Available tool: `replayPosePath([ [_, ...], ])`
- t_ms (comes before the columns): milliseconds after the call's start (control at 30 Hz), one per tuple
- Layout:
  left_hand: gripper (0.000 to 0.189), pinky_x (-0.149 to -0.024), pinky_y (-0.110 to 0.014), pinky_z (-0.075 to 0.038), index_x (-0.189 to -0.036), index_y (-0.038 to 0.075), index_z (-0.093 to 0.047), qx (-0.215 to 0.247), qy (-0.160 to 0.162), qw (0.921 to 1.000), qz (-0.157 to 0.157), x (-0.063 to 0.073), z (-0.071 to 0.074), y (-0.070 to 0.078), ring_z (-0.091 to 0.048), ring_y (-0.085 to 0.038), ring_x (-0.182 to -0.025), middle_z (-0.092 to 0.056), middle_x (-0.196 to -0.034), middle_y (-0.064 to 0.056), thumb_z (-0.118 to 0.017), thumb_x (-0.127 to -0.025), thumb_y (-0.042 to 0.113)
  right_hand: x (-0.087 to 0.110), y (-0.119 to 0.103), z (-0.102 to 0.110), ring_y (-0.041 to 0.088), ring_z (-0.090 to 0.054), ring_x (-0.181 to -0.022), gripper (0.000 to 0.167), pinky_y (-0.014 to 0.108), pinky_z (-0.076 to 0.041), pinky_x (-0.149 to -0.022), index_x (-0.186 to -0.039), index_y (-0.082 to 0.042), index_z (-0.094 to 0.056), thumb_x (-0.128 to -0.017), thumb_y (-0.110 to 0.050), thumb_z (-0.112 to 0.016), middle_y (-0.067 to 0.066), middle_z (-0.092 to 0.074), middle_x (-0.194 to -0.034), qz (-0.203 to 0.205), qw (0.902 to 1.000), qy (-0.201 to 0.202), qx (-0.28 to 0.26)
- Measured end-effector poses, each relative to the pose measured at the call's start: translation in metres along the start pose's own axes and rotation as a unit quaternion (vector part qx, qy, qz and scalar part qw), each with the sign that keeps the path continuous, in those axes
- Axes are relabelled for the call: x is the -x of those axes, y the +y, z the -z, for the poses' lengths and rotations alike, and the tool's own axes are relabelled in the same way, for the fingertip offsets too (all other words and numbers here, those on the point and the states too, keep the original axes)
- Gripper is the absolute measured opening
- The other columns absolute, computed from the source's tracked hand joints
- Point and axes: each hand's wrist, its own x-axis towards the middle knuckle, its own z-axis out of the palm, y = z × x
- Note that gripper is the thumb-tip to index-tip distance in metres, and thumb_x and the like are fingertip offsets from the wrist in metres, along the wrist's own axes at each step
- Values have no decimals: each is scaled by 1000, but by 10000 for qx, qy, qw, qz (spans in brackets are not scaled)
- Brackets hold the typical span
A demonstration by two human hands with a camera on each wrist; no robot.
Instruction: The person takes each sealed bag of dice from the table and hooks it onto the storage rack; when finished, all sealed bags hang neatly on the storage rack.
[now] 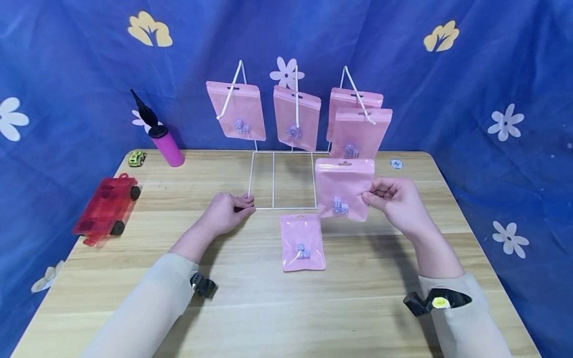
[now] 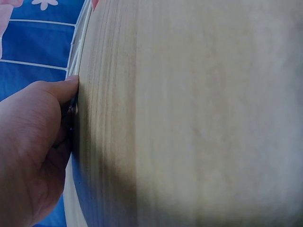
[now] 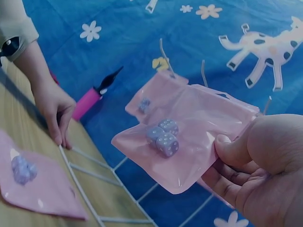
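Note:
My right hand (image 1: 398,201) pinches a pink zip bag (image 1: 342,181) by its right edge, between thumb and fingers. Purple dice (image 3: 165,137) show through its clear front. The held bag is in the air before the right side of a white wire rack (image 1: 295,208). At the rack's front left corner, my left hand (image 1: 228,214) grips the wire at table level; in the left wrist view its thumb (image 2: 66,90) lies against the wire. Similar bags hang on the rack's prongs: one left (image 1: 243,107), one in the middle (image 1: 297,109), two on the right (image 1: 364,127).
Another pink bag with dice (image 1: 302,231) lies flat on the wooden table (image 1: 286,318) before the rack. To the left are a red toy car chassis (image 1: 109,204), a small green car (image 1: 137,158) and a magenta pump (image 1: 169,149). A chip (image 1: 396,164) lies back right.

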Motion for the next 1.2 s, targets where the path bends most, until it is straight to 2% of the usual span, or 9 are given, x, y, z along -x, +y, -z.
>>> replayPosePath([
  [133,25,-115,-44,-46,-115,0,-78,21,-15,10000,46,1,0,0,-66,-26,-126,-73,-126,-9,-81,-97,16,-8,-12,-7,12,-62,-69,5,21,-48,-54,-99,7,-76,-95,4,-75,11,-77,-87,199,9998,-51,75],
  [300,25,-115,-44,-46,-116,0,-78,-7,-34,10000,60,1,-1,1,-66,-26,-126,-73,-126,-9,-81,-97,17,-16,-26,-17,19,-66,-72,6,22,-54,-59,-101,5,-77,-95,4,-75,11,-76,-88,372,9992,-112,83],
  [700,24,-115,-44,-46,-114,1,-79,11,46,10000,32,0,0,1,-67,-25,-125,-73,-124,-8,-82,-96,17,-39,-55,-41,21,-66,-72,7,23,-55,-60,-99,7,-77,-93,11,-74,13,-76,-88,862,9955,-213,-336],
  [933,23,-114,-44,-47,-113,1,-80,-21,62,10000,-53,0,1,2,-67,-26,-124,-74,-123,-9,-82,-96,16,-53,-60,-54,22,-67,-73,5,24,-56,-63,-98,8,-75,-94,10,-74,13,-77,-91,997,9935,-233,-489],
  [1200,22,-115,-45,-46,-114,1,-79,-1,16,10000,-24,0,2,4,-66,-27,-125,-73,-124,-10,-81,-96,15,-67,-52,-63,18,-71,-77,4,24,-60,-69,-99,13,-72,-95,13,-71,16,-77,-93,855,9924,-223,-852],
])
